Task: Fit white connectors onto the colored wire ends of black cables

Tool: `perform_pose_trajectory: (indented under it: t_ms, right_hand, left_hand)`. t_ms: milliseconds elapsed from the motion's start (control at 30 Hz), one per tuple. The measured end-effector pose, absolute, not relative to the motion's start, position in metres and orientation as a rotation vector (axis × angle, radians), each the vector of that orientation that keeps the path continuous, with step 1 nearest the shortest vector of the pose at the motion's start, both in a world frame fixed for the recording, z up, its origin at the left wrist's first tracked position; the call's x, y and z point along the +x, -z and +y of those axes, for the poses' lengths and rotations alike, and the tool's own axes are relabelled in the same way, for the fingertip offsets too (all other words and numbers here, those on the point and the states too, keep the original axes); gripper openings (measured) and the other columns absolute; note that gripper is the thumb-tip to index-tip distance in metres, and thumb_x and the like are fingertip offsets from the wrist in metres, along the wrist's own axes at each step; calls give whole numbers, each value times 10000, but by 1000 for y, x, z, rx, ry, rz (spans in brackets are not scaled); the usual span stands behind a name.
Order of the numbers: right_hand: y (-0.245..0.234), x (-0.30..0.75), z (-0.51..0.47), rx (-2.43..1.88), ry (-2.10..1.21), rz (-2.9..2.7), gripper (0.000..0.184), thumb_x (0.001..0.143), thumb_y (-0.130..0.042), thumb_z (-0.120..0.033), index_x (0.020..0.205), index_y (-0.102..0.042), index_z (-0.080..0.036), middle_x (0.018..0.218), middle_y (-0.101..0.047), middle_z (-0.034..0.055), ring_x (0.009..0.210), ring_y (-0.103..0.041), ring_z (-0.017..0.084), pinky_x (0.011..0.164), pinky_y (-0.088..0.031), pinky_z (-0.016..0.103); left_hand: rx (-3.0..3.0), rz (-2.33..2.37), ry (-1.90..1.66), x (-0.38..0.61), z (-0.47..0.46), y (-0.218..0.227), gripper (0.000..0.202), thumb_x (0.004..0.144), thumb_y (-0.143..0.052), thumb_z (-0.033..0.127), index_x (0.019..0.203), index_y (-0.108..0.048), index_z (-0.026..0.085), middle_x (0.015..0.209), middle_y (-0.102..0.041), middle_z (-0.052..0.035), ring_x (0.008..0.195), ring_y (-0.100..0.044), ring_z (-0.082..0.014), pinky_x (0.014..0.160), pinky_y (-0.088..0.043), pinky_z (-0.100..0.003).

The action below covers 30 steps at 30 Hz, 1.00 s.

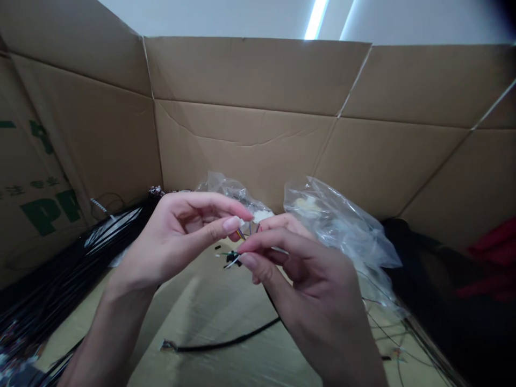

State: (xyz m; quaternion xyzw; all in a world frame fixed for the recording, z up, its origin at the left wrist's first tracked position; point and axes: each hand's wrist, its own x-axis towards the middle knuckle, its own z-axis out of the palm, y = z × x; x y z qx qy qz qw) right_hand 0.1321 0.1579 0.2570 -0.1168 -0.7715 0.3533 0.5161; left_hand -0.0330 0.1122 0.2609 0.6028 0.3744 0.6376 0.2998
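— Over the cardboard floor (209, 306) of the box, what's my right hand (306, 274) doing?

— Its fingertips (262, 242) are pressed together, pinching a small tuft of thin coloured wires (234, 258), apparently to keep the loose strands gathered.

— And my left hand (177, 236)?

— Its thumb and fingers curve close by a small white piece (260, 216), but I can't tell whether they're gripping it. Beyond lie clear plastic bags (338, 220), a black cable bundle (68, 258), and the box wall (242, 70).
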Motion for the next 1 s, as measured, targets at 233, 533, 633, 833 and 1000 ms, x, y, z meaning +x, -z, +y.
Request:
perform_pose_trajectory:
  t_ms: [233, 533, 633, 833, 1000]
  right_hand:
    - [-257, 139, 161, -263, -1125, -1836, 64, 769, -726, -145, 737, -714, -199, 846, -614, 16, 820, -633, 128, 687, -542, 225]
    - [-261, 146, 158, -374, -1004, -1973, 96, 772, -738, -166, 714, -669, -199, 781, -563, -23, 738, -567, 97, 675, -473, 224]
    - [-262, 146, 157, -385, -875, -2028, 103, 781, -707, -118, 712, -682, -189, 791, -566, -15, 751, -577, 90, 710, -484, 220]
    - [-258, 144, 159, -400, -473, -2065, 135, 815, -656, -79, 732, -710, -171, 803, -527, 22, 757, -557, 95, 661, -481, 191]
    - [-253, 142, 155, -462, -254, -2105, 111, 828, -609, -65, 789, -693, -125, 829, -515, 45, 718, -555, 107, 628, -490, 221]
  left_hand:
    - [1551, 954, -1724, -27, 111, -258, 100, 838, -732, 180, 867, -784, 260, 767, -742, 43, 685, -658, -27, 642, -514, -41]
    - [1558, 994, -1755, -18, 108, -260, 102, 830, -728, 147, 837, -786, 232, 761, -745, 32, 683, -666, -35, 631, -516, -37]
    - [1575, 999, -1720, -15, 108, -260, 114, 834, -719, 141, 839, -785, 234, 775, -748, 33, 691, -677, -46, 643, -535, -58]
    - [1583, 1000, -1717, -16, 113, -258, 105, 837, -717, 146, 856, -781, 227, 816, -757, 19, 719, -688, -51, 656, -542, -65]
    - [1561, 1075, -1739, -12, 117, -256, 55, 820, -726, 146, 831, -768, 179, 766, -752, -9, 678, -692, -70, 608, -538, -79]
